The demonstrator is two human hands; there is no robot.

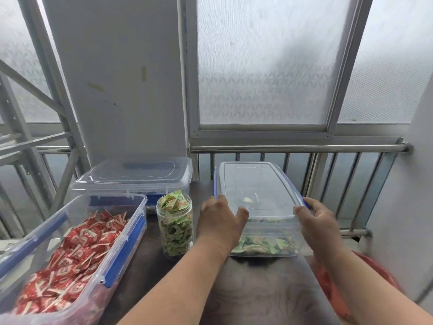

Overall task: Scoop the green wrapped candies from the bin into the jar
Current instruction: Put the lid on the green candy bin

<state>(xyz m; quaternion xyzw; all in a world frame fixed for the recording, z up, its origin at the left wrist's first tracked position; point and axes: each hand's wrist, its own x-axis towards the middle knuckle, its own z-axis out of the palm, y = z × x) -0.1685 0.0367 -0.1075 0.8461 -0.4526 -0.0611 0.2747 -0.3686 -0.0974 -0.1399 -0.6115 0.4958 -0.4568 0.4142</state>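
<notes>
A clear plastic bin [267, 233] with blue side clips holds green wrapped candies [264, 247] at its bottom. A clear lid [255, 184] lies on top of it. My left hand [220, 221] grips the lid's near left corner, thumb on top. My right hand [318, 219] holds the near right corner by the blue clip. Left of the bin stands a clear jar [175, 228], open-topped and heaped with green candies above its rim.
An open bin of red wrapped candies [70, 252] fills the left foreground. A lidded clear bin [136, 179] sits behind the jar. A metal railing [300, 148] and frosted windows run behind the dark table [257, 289]. Something red [328, 277] lies at the right.
</notes>
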